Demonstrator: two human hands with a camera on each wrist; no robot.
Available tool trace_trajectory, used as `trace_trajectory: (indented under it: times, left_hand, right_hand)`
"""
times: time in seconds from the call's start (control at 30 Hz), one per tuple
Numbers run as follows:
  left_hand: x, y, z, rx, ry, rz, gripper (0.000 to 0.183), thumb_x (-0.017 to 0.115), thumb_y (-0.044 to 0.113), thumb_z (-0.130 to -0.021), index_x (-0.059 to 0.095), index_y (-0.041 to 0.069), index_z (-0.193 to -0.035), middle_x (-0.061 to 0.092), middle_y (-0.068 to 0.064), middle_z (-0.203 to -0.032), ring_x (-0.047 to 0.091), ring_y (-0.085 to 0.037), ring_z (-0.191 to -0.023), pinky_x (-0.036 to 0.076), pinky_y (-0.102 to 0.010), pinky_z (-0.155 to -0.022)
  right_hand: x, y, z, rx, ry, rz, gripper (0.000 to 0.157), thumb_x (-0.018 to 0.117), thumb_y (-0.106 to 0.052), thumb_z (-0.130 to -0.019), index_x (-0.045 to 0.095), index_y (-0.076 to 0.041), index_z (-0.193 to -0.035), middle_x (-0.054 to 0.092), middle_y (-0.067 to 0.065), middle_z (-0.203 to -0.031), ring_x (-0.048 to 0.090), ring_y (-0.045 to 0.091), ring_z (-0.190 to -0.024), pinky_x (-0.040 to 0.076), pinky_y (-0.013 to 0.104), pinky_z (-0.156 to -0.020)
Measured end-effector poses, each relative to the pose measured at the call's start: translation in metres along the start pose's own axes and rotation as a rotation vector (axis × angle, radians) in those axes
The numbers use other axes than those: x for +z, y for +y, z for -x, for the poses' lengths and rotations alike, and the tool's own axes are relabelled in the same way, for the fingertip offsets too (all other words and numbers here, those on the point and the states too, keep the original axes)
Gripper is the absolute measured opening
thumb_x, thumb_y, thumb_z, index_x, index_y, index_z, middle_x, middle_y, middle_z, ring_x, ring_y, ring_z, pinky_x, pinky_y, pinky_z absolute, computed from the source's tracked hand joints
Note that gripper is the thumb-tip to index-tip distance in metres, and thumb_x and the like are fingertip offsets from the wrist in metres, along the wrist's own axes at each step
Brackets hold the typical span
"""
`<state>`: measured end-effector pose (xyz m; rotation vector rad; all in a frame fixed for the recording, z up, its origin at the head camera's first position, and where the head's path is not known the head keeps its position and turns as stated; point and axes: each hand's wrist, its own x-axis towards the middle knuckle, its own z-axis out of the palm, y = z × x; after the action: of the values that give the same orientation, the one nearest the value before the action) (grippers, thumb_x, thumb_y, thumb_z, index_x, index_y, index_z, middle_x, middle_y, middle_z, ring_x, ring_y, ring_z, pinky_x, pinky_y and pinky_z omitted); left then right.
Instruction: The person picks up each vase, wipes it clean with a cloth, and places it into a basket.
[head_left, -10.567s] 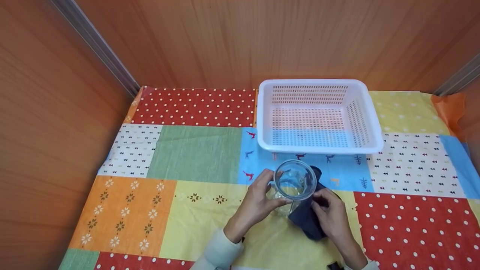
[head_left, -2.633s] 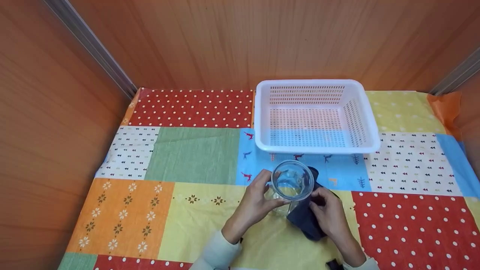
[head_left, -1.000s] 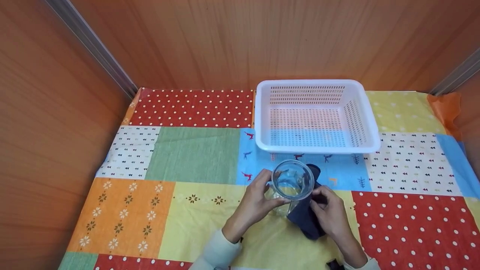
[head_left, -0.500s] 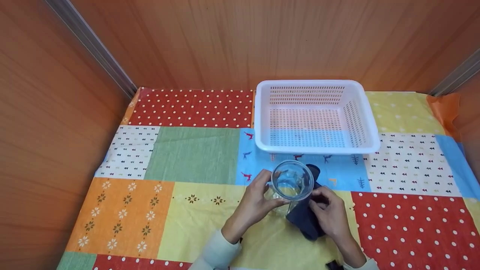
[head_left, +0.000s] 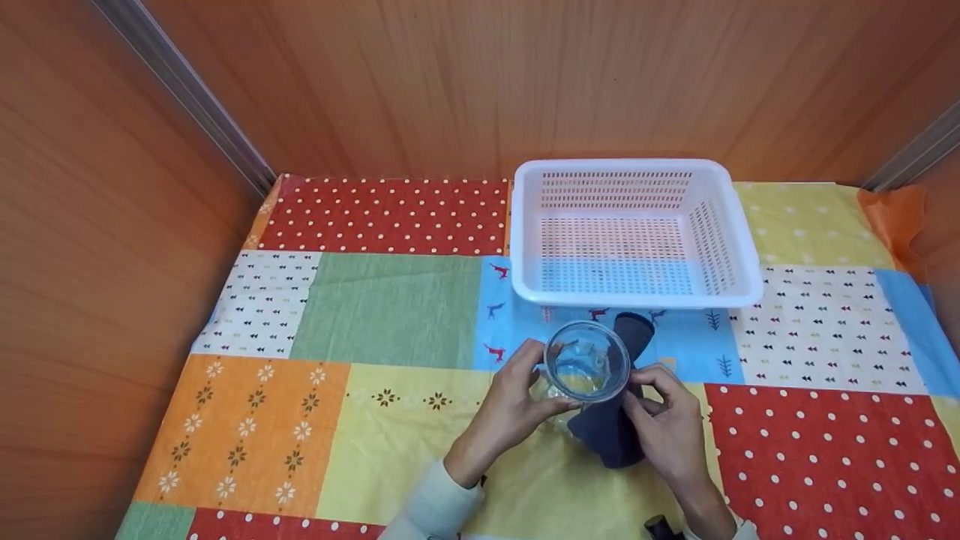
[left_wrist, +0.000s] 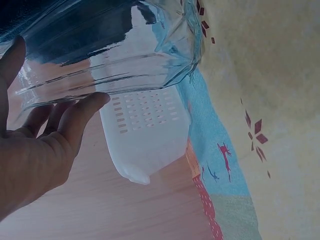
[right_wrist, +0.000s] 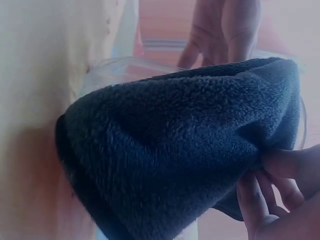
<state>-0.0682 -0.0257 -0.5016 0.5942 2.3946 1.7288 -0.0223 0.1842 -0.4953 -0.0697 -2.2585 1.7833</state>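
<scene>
A clear glass jar (head_left: pixel 587 379) stands mouth up in front of me in the head view. My left hand (head_left: pixel 510 405) grips it by the side near the rim, fingers at the back and thumb at the front. A dark blue-grey fluffy cloth (head_left: pixel 611 435) lies along the jar's right side, and my right hand (head_left: pixel 670 427) pinches it there. In the right wrist view the cloth (right_wrist: pixel 165 135) drapes over much of the jar's wall, with thumb and fingers bunching its edge. The left wrist view shows the dark cloth through the glass of the jar (left_wrist: pixel 130 75).
Behind the jar sits a white perforated plastic basket (head_left: pixel 637 301) with nothing in it. A patchwork-print tablecloth (head_left: pixel 397 307) covers the table. Wood-grain panels (head_left: pixel 450 90) enclose the back and sides. A bunched orange fold (head_left: pixel 896 221) lies at the far right corner.
The cloth's far end has risen and spread further behind the jar, while its lower end has shifted slightly left. My right hand has turned slightly. The left hand's grip on the jar stays the same.
</scene>
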Motion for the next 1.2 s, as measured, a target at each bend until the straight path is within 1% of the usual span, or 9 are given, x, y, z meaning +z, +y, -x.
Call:
trace_trajectory:
  times: [0.17,0.3,0.43,0.57,0.63,0.73,0.9,1.0,1.2]
  left_hand:
    - [0.000,0.000,0.000,0.005,0.000,-0.002,0.062,0.091,0.010,-0.083,0.059,0.017,-0.136,0.060,-0.001,-0.128,0.061,-0.031,-0.127,0.054,-0.044,-0.107]
    - [0.001,0.000,0.001,0.008,-0.001,-0.017,0.062,0.091,0.010,-0.083,0.059,0.016,-0.136,0.060,-0.002,-0.127,0.061,-0.031,-0.126,0.054,-0.045,-0.106]
    - [0.001,0.001,0.001,0.009,0.003,-0.011,0.060,0.091,0.008,-0.083,0.060,0.015,-0.133,0.060,-0.003,-0.126,0.061,-0.030,-0.126,0.055,-0.045,-0.106]
    - [0.001,0.001,0.001,0.007,0.006,0.006,0.058,0.091,0.007,-0.082,0.060,0.013,-0.131,0.060,-0.003,-0.124,0.060,-0.031,-0.125,0.054,-0.044,-0.107]
    - [0.001,0.001,0.001,0.005,0.007,0.013,0.058,0.091,0.006,-0.082,0.060,0.013,-0.130,0.060,-0.003,-0.124,0.060,-0.032,-0.125,0.054,-0.044,-0.107]
    - [0.001,0.001,0.001,0.008,0.008,0.013,0.057,0.091,0.007,-0.082,0.060,0.013,-0.130,0.060,-0.002,-0.124,0.060,-0.032,-0.125,0.053,-0.043,-0.107]
    - [0.002,0.000,0.000,0.003,0.008,-0.004,0.057,0.091,0.009,-0.083,0.060,0.015,-0.131,0.060,-0.001,-0.124,0.060,-0.027,-0.125,0.054,-0.045,-0.106]
    - [0.001,0.000,0.000,-0.003,0.006,-0.008,0.059,0.091,0.009,-0.083,0.060,0.016,-0.133,0.059,0.000,-0.125,0.060,-0.025,-0.125,0.054,-0.046,-0.106]
    - [0.001,0.000,0.001,-0.007,0.005,-0.017,0.061,0.091,0.010,-0.083,0.060,0.017,-0.135,0.060,0.000,-0.126,0.060,-0.026,-0.125,0.054,-0.047,-0.106]
  right_hand:
    - [-0.003,0.006,0.000,-0.040,-0.031,0.054,0.020,0.071,0.021,-0.088,0.072,0.005,-0.100,0.066,0.004,-0.100,0.065,0.005,-0.097,0.057,0.018,-0.084]
    - [-0.004,0.015,0.000,-0.057,-0.048,0.075,0.023,0.071,0.023,-0.086,0.072,0.003,-0.098,0.067,0.009,-0.100,0.066,0.009,-0.098,0.057,0.016,-0.083]
    - [-0.004,0.024,0.001,-0.007,-0.062,0.097,0.024,0.070,0.023,-0.086,0.070,0.002,-0.096,0.066,0.013,-0.102,0.067,0.011,-0.099,0.057,0.015,-0.082]
    - [-0.005,0.033,0.002,0.050,-0.088,0.154,0.021,0.071,0.020,-0.087,0.069,0.002,-0.097,0.067,0.014,-0.105,0.063,0.003,-0.097,0.058,0.017,-0.081]
    - [-0.005,0.037,0.002,0.070,-0.099,0.188,0.020,0.072,0.019,-0.087,0.068,0.003,-0.098,0.067,0.013,-0.107,0.062,0.002,-0.097,0.058,0.019,-0.080]
    - [-0.006,0.042,0.002,0.085,-0.112,0.213,0.020,0.072,0.018,-0.087,0.068,0.002,-0.099,0.068,0.013,-0.108,0.062,0.010,-0.097,0.059,0.020,-0.079]
    - [-0.008,0.049,0.001,0.080,-0.129,0.245,0.022,0.072,0.019,-0.086,0.068,0.000,-0.098,0.069,0.012,-0.104,0.062,0.020,-0.093,0.057,0.018,-0.076]
    - [-0.007,0.051,0.000,0.080,-0.125,0.264,0.023,0.072,0.019,-0.084,0.068,0.000,-0.096,0.069,0.013,-0.103,0.061,0.019,-0.092,0.055,0.018,-0.075]
    - [-0.005,0.048,0.000,0.069,-0.098,0.253,0.024,0.072,0.019,-0.084,0.069,0.000,-0.097,0.071,0.012,-0.103,0.061,0.014,-0.092,0.054,0.019,-0.078]
